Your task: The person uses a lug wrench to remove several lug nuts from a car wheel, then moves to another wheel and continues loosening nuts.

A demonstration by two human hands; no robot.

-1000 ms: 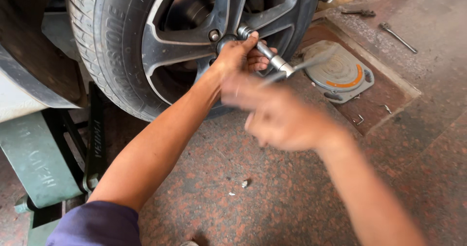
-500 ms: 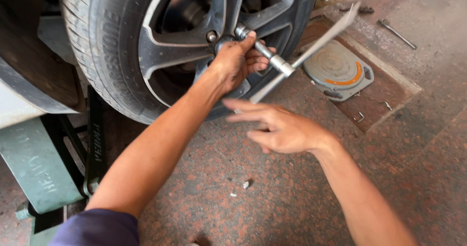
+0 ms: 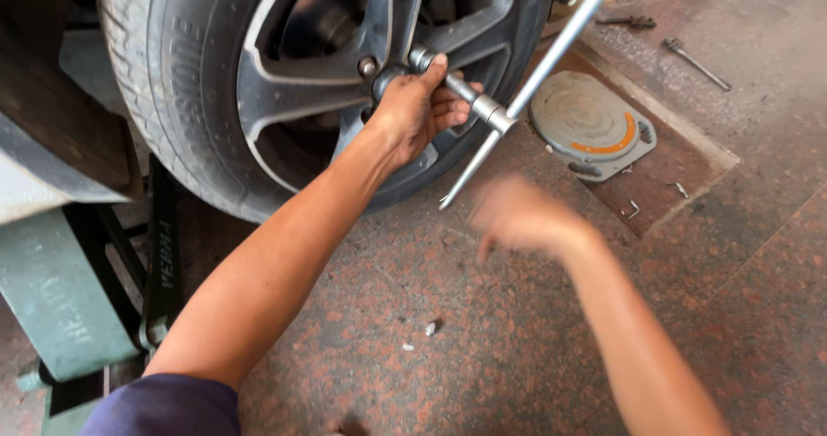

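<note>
We kneel beside a raised car wheel (image 3: 284, 83), our left hand (image 3: 413, 109) wrapped around the shaft of a long-handled socket wrench (image 3: 482, 109) where it meets the hub. The fingers close loosely about the socket end, steadying it on a lug nut (image 3: 420, 58) near the centre of the dark alloy rim; a second nut (image 3: 368, 65) sits just beside it, in place on the wheel. The cross-handle of the wrench slants from lower left to the upper right edge of the view. Our right hand (image 3: 521, 216) hangs below the handle, apart from it and holding nothing; it is blurred, so we cannot tell how far its fingers are spread. The wheel hangs on the hub, its tyre close above the reddish stone floor (image 3: 482, 350), with a green lift arm (image 3: 60, 298) at its left. A round grey plate with an orange arc (image 3: 590, 126) lies in a recess beyond, and two loose tools (image 3: 693, 61) rest well apart on the floor. As we judge it, the nut work is midway: at least two nuts are seated, the wrench engaged on one. The other nuts are hidden.
</note>
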